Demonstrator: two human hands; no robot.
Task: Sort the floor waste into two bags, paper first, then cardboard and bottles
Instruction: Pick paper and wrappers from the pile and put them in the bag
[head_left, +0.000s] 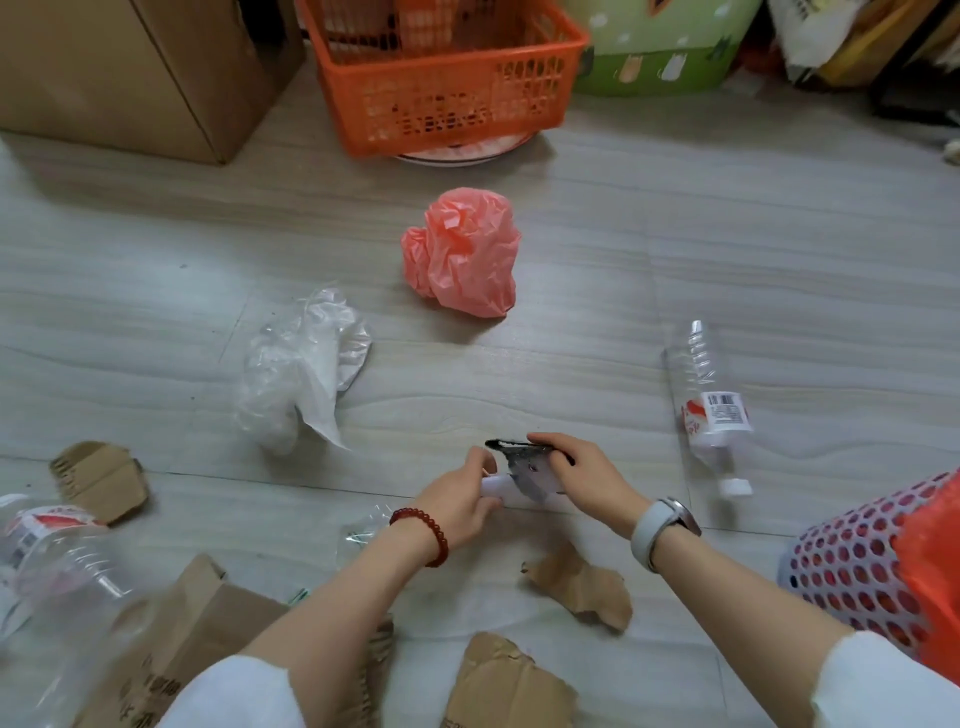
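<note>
1. Hands are meeting low over the middle of the floor: the left hand (462, 496) is curling its fingers round the white end of a crumpled paper piece (524, 475), and the right hand (576, 475) is gripping the dark, printed end of that same piece from above
2. A pink plastic bag (467, 254) is sitting bunched up toward the far middle of the floor, well apart from the hands
3. A clear plastic bag (306, 369) is lying crumpled to the left of the hands, nearer than the pink one
4. A clear bottle with a red and white label (711, 405) is lying on its side toward the right edge of the floor, white cap pointing toward the person
5. A second, larger clear bottle (57, 566) is lying at the near left corner
6. Torn cardboard scraps are lying near the person: one at the left (98, 480), one under the right forearm (582, 584), one between the arms at the near edge (509, 686)
7. An orange basket (447, 78) is standing at the far edge beside a large cardboard box (130, 67)
</note>
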